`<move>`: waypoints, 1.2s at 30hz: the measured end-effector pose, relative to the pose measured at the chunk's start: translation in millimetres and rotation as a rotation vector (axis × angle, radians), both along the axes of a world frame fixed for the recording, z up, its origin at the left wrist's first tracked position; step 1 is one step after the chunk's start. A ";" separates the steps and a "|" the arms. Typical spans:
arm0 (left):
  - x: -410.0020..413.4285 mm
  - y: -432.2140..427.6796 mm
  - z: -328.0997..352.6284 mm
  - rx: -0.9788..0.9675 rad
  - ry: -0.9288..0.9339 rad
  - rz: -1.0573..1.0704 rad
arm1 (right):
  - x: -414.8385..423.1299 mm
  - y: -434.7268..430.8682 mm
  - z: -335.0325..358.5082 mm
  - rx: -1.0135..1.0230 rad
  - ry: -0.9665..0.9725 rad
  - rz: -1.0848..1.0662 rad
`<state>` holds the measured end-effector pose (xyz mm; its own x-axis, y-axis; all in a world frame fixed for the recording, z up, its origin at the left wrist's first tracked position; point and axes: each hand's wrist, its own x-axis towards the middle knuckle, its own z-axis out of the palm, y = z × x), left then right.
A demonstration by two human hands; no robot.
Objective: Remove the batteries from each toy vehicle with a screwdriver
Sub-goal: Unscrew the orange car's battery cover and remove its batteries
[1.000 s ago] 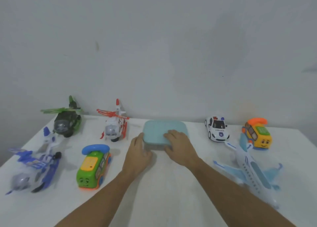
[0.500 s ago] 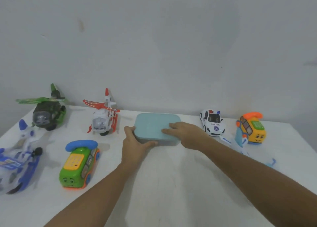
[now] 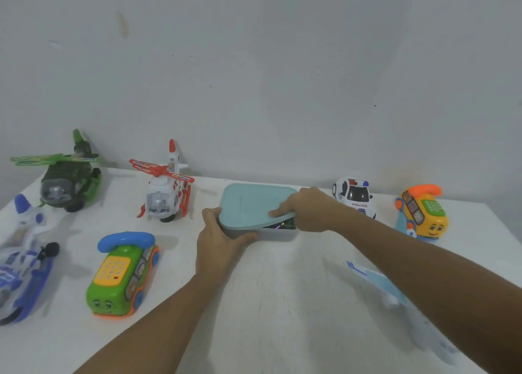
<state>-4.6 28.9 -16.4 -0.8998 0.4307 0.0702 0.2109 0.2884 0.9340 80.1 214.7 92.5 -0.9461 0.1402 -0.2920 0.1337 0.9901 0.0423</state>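
A box with a teal lid (image 3: 248, 204) and a pale base (image 3: 278, 234) stands mid-table near the wall. My right hand (image 3: 308, 210) grips the lid's right front edge and tilts it up, showing dark colourful contents in the gap. My left hand (image 3: 220, 241) grips the box's left front corner. Toy vehicles stand around it: a green helicopter (image 3: 67, 181), a white and red helicopter (image 3: 166, 193), a green phone car (image 3: 124, 274), a blue and white plane (image 3: 22, 260), a police car (image 3: 356, 198), an orange phone car (image 3: 423, 212) and a pale blue plane (image 3: 395, 297) partly behind my right forearm. No screwdriver shows.
The white table (image 3: 276, 303) meets a grey wall (image 3: 282, 77) right behind the toys. Its left edge runs near the blue plane and its right edge lies past the orange phone car.
My right hand has shifted to the lid's right edge and raised it, opening a gap. My left hand now clasps the box's corner. The view has turned slightly right.
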 end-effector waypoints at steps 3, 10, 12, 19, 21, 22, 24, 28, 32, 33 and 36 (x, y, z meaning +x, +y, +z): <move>3.2 -0.2 2.4 -0.034 0.022 0.005 | -6.2 1.1 11.0 -0.060 -0.064 -0.016; 15.4 7.0 16.3 0.001 -0.038 0.037 | -4.0 9.2 12.3 -0.202 -0.042 -0.079; 14.5 9.2 19.0 0.018 -0.076 0.041 | -4.4 10.3 11.7 -0.223 -0.022 -0.089; 3.0 14.7 24.0 0.040 -0.279 0.033 | -2.1 12.9 9.3 -0.323 0.080 -0.131; -0.6 17.2 23.4 0.043 -0.319 0.058 | -4.4 16.1 8.8 -0.377 0.105 -0.158; -2.4 18.1 23.8 0.040 -0.331 0.063 | -5.8 17.7 8.7 -0.404 0.115 -0.164; -5.9 18.8 23.8 0.037 -0.345 0.066 | -8.0 20.7 11.0 -0.457 0.133 -0.165; -9.1 18.1 21.3 0.022 -0.380 0.079 | -11.3 32.8 23.3 -0.550 0.233 -0.200; -8.5 16.9 23.9 0.013 -0.372 0.079 | -14.0 38.5 31.1 -0.663 0.267 -0.227; -8.6 16.6 23.9 0.010 -0.367 0.077 | -14.4 39.6 30.6 -0.718 0.285 -0.251; -7.8 16.4 22.4 -0.009 -0.354 0.079 | -15.7 45.0 29.3 -0.796 0.309 -0.299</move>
